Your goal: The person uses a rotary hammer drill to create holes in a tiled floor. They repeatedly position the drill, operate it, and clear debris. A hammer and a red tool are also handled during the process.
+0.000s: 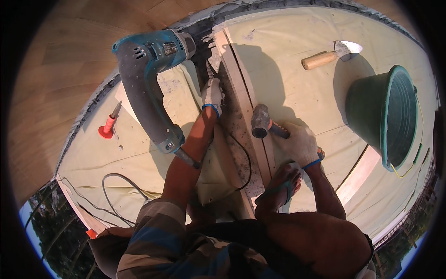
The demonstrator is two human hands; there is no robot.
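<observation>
My left hand (pixel 213 96), in a white work glove with a blue cuff, is closed around a pointed metal chisel (pixel 210 70). The chisel sticks up from the fist over a narrow, debris-strewn channel (pixel 232 103) between boards; its full length is hidden. To the right, my gloved right hand (pixel 298 145) grips a hammer (pixel 261 122) by its orange-and-dark handle. The hammer head hangs above the board along the channel, apart from the chisel. A teal and black power drill (pixel 147 79) rises to the left of my left hand, its cord end overlapping my forearm in view.
A trowel (pixel 332 54) lies at the far right near a tipped green bucket (pixel 367 107). On the left rests a chisel with a red hand guard (pixel 108 124). Pale sheeting (pixel 297 60) covers the surface. A black cable (pixel 248 160) crosses the channel near my sandalled foot (pixel 282 183).
</observation>
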